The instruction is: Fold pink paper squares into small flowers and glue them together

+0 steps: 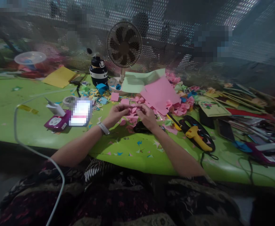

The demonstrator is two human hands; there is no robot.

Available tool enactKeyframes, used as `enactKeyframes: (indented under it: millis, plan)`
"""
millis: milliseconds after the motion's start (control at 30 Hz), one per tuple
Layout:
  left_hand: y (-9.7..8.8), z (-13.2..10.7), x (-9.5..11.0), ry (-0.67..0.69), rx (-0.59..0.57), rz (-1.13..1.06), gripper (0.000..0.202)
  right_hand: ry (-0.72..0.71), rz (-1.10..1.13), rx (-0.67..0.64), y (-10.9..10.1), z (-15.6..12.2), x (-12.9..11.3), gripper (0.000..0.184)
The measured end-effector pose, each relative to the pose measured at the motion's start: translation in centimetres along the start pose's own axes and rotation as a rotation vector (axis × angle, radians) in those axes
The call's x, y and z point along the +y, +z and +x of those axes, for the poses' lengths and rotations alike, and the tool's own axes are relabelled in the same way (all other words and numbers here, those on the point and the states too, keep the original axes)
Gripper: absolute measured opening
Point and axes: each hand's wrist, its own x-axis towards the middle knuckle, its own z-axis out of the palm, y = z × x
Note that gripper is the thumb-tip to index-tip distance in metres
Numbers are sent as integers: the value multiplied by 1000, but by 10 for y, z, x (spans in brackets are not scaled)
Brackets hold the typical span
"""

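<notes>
My left hand (117, 113) and my right hand (147, 115) meet over the green table (21, 122), both pinched on one small piece of pink paper (134, 110). A white band sits on my left wrist. Under the hands lies a heap of small folded pink pieces (131, 119) and a dark tool (140, 128). A large pink sheet (159, 94) lies just behind my right hand.
A small desk fan (124, 45) and a dark bottle (98, 71) stand at the back. A yellow glue gun (196, 135) lies right of my hands. A phone (80, 113), tape roll (68, 100) and white cable (16, 122) lie left. Paper scraps cover the table.
</notes>
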Motion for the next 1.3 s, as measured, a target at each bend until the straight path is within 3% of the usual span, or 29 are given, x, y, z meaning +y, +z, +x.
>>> enactKeyframes:
  millis: [100, 300, 467, 733, 1033, 1200, 1300]
  plan:
    - [-1, 1, -2, 26, -20, -6, 34, -37, -72, 26, 1, 0, 3, 27]
    - [-3, 4, -4, 40, -33, -67, 46, -285, -220, 75, 1, 0, 10, 31]
    - [-2, 1, -2, -5, -29, -114, 43, -317, -164, 30, -1, -1, 12, 36]
    - [9, -6, 1, -149, 41, -322, 53, -360, -175, 123, -1, -3, 1, 25]
    - [12, -7, 5, -151, 10, -397, 49, -364, 9, 64, 3, -4, 1, 21]
    - [12, -8, 8, -193, 31, -406, 47, -340, -79, 48, -1, -2, 3, 23]
    - [12, -9, 9, -215, 55, -422, 46, -435, -245, 33, -5, -1, 4, 29]
